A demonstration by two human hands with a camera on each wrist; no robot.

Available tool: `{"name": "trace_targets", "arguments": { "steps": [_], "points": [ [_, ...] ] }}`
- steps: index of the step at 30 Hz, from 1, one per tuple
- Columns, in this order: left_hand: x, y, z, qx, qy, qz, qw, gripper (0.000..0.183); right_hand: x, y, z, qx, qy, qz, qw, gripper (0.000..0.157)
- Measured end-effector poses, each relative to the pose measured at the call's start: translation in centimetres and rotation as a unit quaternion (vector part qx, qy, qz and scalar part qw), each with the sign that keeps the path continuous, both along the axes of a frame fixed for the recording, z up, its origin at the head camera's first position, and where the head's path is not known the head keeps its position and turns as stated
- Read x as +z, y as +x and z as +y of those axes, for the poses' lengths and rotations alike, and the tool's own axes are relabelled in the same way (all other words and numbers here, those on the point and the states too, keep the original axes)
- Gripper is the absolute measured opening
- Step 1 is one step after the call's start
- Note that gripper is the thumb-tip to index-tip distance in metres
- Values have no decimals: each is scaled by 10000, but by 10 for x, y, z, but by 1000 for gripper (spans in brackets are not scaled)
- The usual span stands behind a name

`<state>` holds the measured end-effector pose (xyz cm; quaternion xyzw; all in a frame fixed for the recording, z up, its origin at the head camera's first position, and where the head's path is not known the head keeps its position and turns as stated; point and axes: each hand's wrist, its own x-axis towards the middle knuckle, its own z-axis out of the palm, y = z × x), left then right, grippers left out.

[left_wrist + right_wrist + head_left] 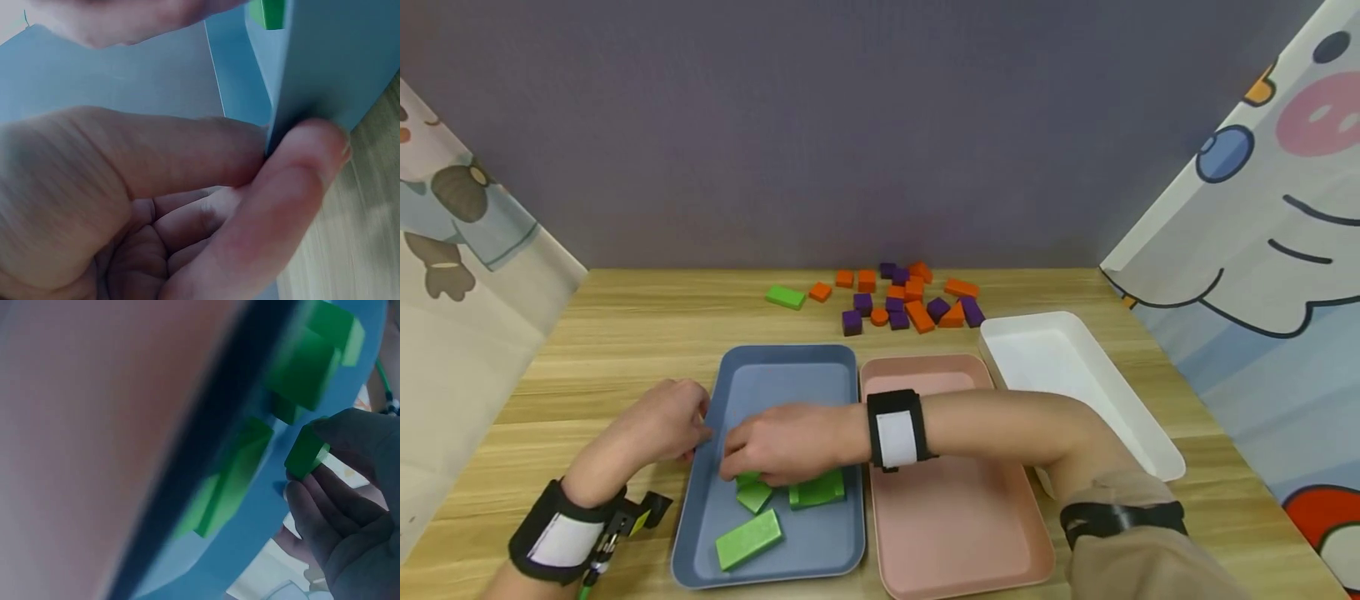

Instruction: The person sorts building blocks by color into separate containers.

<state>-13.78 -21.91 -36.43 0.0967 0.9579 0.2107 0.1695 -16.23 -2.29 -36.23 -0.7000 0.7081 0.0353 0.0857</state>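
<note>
My left hand pinches the left wall of the blue tray between thumb and forefinger; the left wrist view shows the tray wall between these fingertips. Over that tray, my right hand holds a green block between thumb and fingers; from the head view this block is hidden by the hand. Several other green blocks lie in the tray, among them a long one near the front and a wider piece partly under the right hand.
A pink tray stands right of the blue one, under my right forearm. Beyond it a white tray lies at a slant. Toward the back are scattered orange blocks, purple blocks and one green block, before a grey wall.
</note>
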Motion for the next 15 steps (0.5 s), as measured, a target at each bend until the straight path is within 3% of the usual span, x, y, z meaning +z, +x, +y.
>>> {"name": "trace_targets", "arguments": {
  "steps": [15],
  "points": [
    [1, 1, 0, -40, -37, 86, 9999, 6, -14, 0, -7, -338, 101, 341, 9988, 34]
  ]
}}
